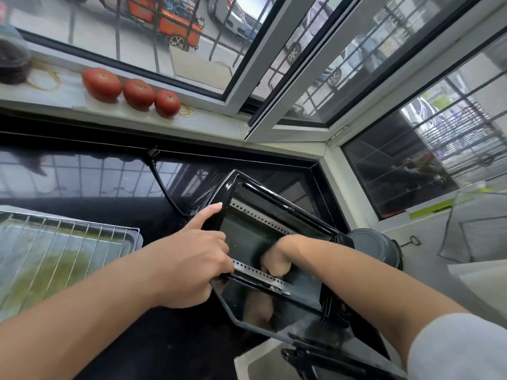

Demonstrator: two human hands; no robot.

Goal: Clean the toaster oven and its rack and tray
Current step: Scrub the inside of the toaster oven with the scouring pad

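Note:
The black toaster oven [277, 204] stands tilted on the dark counter, its opening facing me and its glass door [274, 316] hanging open toward me. My left hand [197, 259] grips the oven's left front edge, the index finger stretched up along the frame. My right hand [274, 259] is inside the cavity, fingers curled; what it holds is hidden. A wire rack [68, 242] lies on a metal tray [134, 237] at the left.
Three tomatoes [131, 91] sit on the windowsill. The oven's power cord [162, 182] runs up to the backsplash. A dark round pot [375, 248] stands right of the oven. A mesh filter [474, 234] leans at far right. An open window frame [288, 113] juts in above.

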